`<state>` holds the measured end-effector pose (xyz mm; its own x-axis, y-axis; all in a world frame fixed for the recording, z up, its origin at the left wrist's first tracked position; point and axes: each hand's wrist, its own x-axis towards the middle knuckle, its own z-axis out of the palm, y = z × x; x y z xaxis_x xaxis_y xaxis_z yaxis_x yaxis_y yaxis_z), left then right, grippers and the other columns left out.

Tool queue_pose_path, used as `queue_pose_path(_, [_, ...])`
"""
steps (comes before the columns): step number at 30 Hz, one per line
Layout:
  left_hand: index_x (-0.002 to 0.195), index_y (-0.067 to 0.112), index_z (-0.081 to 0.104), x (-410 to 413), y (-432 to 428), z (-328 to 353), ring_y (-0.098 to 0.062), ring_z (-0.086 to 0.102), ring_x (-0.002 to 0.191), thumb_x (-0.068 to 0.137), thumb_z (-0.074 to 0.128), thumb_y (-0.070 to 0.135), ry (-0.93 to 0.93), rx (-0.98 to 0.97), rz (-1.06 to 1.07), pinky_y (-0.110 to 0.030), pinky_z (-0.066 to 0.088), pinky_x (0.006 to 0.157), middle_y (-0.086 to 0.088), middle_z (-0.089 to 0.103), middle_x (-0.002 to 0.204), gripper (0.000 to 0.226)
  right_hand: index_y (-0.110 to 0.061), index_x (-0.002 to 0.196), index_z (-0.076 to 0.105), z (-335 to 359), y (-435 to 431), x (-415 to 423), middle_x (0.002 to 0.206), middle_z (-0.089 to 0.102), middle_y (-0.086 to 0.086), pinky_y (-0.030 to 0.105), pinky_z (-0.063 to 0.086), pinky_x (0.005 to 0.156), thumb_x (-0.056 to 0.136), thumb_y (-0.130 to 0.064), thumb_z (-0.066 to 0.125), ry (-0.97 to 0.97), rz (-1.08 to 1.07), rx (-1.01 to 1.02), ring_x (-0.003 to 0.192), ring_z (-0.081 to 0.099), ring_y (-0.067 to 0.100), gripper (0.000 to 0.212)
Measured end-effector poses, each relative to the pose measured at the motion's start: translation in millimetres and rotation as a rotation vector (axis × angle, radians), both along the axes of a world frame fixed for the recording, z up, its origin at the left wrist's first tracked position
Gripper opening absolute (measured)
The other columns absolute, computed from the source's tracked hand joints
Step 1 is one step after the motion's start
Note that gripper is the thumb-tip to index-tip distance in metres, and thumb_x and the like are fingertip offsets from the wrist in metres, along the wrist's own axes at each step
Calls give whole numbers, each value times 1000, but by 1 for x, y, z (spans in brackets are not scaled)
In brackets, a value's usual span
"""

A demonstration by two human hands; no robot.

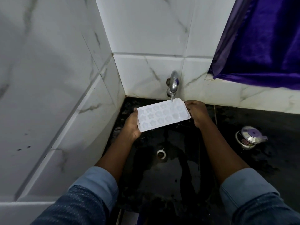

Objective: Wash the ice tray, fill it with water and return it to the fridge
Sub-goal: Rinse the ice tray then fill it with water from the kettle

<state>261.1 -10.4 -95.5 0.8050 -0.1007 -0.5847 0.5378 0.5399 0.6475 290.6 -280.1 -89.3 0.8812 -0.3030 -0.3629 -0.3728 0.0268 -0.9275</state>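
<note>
A white ice tray with several star- and flower-shaped moulds is held face up over the black sink. My left hand grips its near left end from below. My right hand holds the far right end, fingers curled around the edge. A thin stream of water runs from the steel tap onto the tray's far right corner. The tray tilts slightly, with its left end nearer to me.
White marble-look tiled walls close in on the left and behind the tap. The sink drain lies below the tray. A small steel lidded pot stands on the black counter at right. A purple curtain hangs at the upper right.
</note>
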Motion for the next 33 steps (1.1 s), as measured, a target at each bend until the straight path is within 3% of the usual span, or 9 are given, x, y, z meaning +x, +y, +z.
queue_pose_path(5, [141, 6, 63, 5, -12, -22, -41, 70, 119, 109, 31, 61, 34, 77, 58, -64, 52, 104, -21, 72, 131, 71, 9, 85, 65, 12, -1, 20, 77, 66, 18, 33, 47, 67, 83, -24, 69, 47, 81, -222, 73, 62, 22, 33])
queue_pose_path(9, [137, 6, 65, 0, -14, -23, -41, 70, 118, 110, 32, 59, 59, 102, 65, -58, 57, 97, -21, 72, 130, 68, -9, 71, 61, 24, 15, 61, 74, 68, 7, 37, 46, 72, 83, -49, 63, 51, 199, -310, 71, 66, 24, 42])
queue_pose_path(12, [139, 6, 63, -4, -13, -23, -42, 68, 121, 110, 31, 59, 52, 84, 63, -55, 57, 95, -22, 70, 134, 69, -11, 73, 60, 41, 33, 76, 62, 68, 1, 24, 47, 60, 98, -24, 65, 64, 322, -321, 47, 61, 2, 28])
queue_pose_path(15, [142, 5, 61, -8, -12, -22, -43, 65, 125, 110, 30, 59, 42, 55, 64, -60, 51, 106, -23, 67, 138, 71, -5, 76, 60, 42, 36, 81, 51, 65, 2, 17, 48, 42, 98, -6, 67, 83, 298, -208, 37, 60, 3, 23])
queue_pose_path(21, [142, 5, 61, -8, -9, -20, -42, 65, 126, 110, 29, 58, 48, 61, 68, -62, 48, 110, -23, 67, 138, 70, -7, 87, 67, 40, 32, 75, 60, 72, -3, 21, 48, 59, 102, -25, 65, 105, 285, -74, 53, 68, 6, 23])
queue_pose_path(24, [143, 5, 60, -11, -8, -18, -41, 64, 127, 111, 28, 58, 42, 41, 73, -61, 48, 110, -23, 66, 139, 70, -17, 93, 69, 39, 27, 69, 87, 75, 4, 33, 50, 77, 101, -58, 54, 108, 300, -132, 76, 69, 14, 45])
queue_pose_path(27, [142, 5, 62, -11, -7, -22, -41, 65, 126, 111, 27, 59, 40, 24, 74, -60, 48, 111, -22, 68, 137, 71, -15, 100, 70, 25, 15, 46, 105, 72, 8, 44, 49, 95, 102, -61, 46, -67, 260, -572, 99, 65, 31, 51])
queue_pose_path(30, [139, 6, 64, -12, -10, -25, -40, 67, 124, 110, 29, 58, 43, -6, 89, -60, 50, 108, -22, 69, 136, 69, -1, 128, 65, -9, 14, 11, 128, 67, 22, 50, 47, 104, 102, -53, 36, -302, 363, -998, 118, 62, 42, 65])
queue_pose_path(33, [136, 5, 65, -14, -15, -29, -42, 68, 120, 110, 31, 60, 36, -52, 116, -57, 54, 101, -23, 70, 134, 70, 1, 157, 37, -32, 29, -21, 162, 38, 25, 55, 14, 126, 103, -60, 21, -205, 472, -1253, 149, 36, 42, 83])
